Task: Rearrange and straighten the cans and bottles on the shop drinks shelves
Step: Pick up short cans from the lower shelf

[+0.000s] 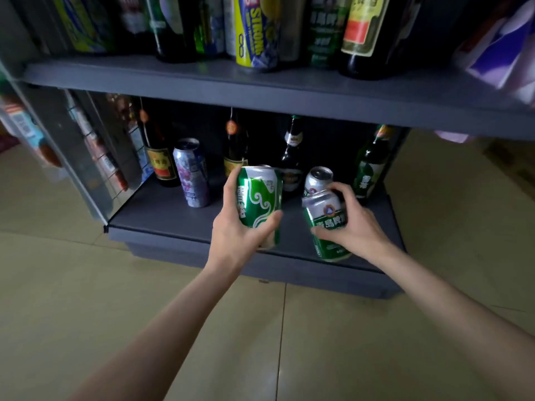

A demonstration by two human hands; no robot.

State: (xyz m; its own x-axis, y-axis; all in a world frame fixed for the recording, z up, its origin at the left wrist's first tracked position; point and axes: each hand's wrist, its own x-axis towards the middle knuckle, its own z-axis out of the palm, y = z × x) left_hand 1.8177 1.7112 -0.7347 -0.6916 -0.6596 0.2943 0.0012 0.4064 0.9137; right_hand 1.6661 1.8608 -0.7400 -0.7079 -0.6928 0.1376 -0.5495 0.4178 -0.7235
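Note:
My left hand (234, 227) grips a green can with white swirls (260, 198), held upright over the front of the bottom shelf (162, 209). My right hand (356, 224) grips a green and silver beer can (325, 224), tilted to the left. Behind that one stands a silver can (317, 179). A tall purple-flowered can (192, 172) stands at the shelf's left, with dark bottles (291, 157) and a green bottle (369, 166) along the back.
The upper shelf (260, 91) juts out above, carrying a yellow and blue can (256, 33) and several bottles. A mirrored side panel (95, 157) closes the unit's left. Pale floor tiles (144, 299) lie below. Purple packaging (503, 41) hangs at the upper right.

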